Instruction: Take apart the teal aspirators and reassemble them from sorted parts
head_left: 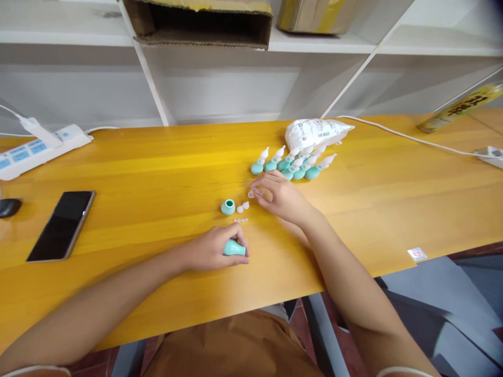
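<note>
My left hand (214, 247) rests on the yellow table (137, 173) with its fingers wrapped round a teal rubber bulb (234, 248) lying on its side. Farther back, my right hand (277, 196) pinches a small clear tip (251, 193) at its fingertips. Between the hands stands a second teal bulb (228, 207) with its opening up. Beside it lie a few small clear tips (242, 207) and tiny clear pieces (241, 220). Behind my right hand lies a row of several assembled bulbs with white nozzles (293, 164).
A white plastic bag (314, 132) lies behind the row of bulbs. A black phone (63, 224) lies at the left, with a white power strip (39, 149) and a dark mouse (8, 207) near it. A white cable (412, 139) crosses the right side. Cardboard boxes (204, 23) sit on the shelf.
</note>
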A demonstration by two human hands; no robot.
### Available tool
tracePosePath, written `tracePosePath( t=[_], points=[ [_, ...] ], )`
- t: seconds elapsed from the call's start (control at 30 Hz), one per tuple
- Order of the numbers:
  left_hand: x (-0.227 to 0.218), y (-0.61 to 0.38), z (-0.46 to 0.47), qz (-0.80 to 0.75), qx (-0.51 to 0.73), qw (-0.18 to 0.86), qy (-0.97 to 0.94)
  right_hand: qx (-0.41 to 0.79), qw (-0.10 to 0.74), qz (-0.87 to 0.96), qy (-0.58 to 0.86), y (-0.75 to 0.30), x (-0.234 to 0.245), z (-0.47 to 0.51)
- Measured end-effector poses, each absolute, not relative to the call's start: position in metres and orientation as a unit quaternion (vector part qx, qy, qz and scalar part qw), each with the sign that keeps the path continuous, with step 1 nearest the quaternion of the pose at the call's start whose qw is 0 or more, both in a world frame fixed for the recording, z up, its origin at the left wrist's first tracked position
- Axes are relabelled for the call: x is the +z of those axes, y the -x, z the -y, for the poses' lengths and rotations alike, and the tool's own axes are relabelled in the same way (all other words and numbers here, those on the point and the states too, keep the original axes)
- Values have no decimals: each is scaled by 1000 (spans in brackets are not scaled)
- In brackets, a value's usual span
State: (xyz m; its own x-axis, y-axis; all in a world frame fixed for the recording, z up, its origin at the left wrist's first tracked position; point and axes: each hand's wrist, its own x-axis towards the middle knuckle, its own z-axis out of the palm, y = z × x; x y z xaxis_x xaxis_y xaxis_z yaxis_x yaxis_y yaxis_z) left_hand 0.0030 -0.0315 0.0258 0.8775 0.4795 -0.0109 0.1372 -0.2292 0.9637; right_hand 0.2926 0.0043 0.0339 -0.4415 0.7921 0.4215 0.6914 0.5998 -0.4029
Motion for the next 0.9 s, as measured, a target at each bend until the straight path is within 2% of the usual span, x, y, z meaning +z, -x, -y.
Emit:
tracePosePath(
  t=[0.2,0.37,0.53,0.73,0.83,0.9],
  points=[
    [23,-4,32,-204,188,600,-751,94,299,843,438,-292,37,-1],
    [16,-4,34,-208,281,585,-732,83,386,825,404,-284,53,12],
    [11,-4,33,-194,367,496,-763,264,366,841,298,-273,65,32],
    [15,-5,39,-195,417,379,-803,349,329,832,281,-263,62,39],
    [23,-1,40,-269,462,265,-802,329,328,829,312,-263,62,39],
    [24,2,36,-347,505,213,-761,266,371,813,362,-268,62,37]
  ],
)
